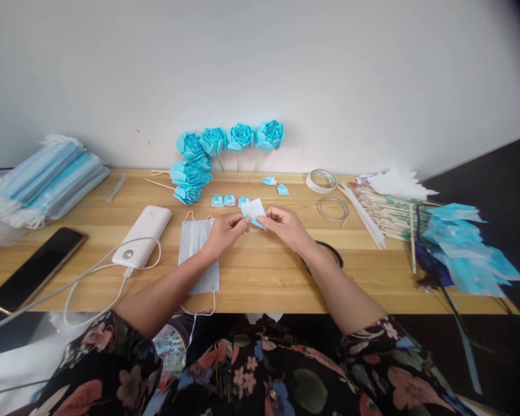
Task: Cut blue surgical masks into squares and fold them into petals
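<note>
We hold a small piece of thin sheet, white on one face and light blue on the other (253,208), above the middle of the wooden table with yellow-brown grain (264,277). Our bare left hand (229,232) grasps its left edge, the thumb and fingers pressed together on it, and our bare right hand (285,226) pinches the lower right corner in the same way. Just behind the piece we see a row of three small folded light-blue pieces (229,200); the piece partly covers the rightmost one. Two loose folded light-blue pieces (282,189) lie farther back, to the right. Under our left forearm a flat blue pleated face mask with white loops (188,245) rests on the table, and to its left there is a white rectangular power bank (143,234) with a pale cable (93,271). Near the wall we find bright-blue layered flowers on thin sticks (241,137). To our right lies a white roll of tape (321,189), near a thin coiled wire (346,208).
</note>
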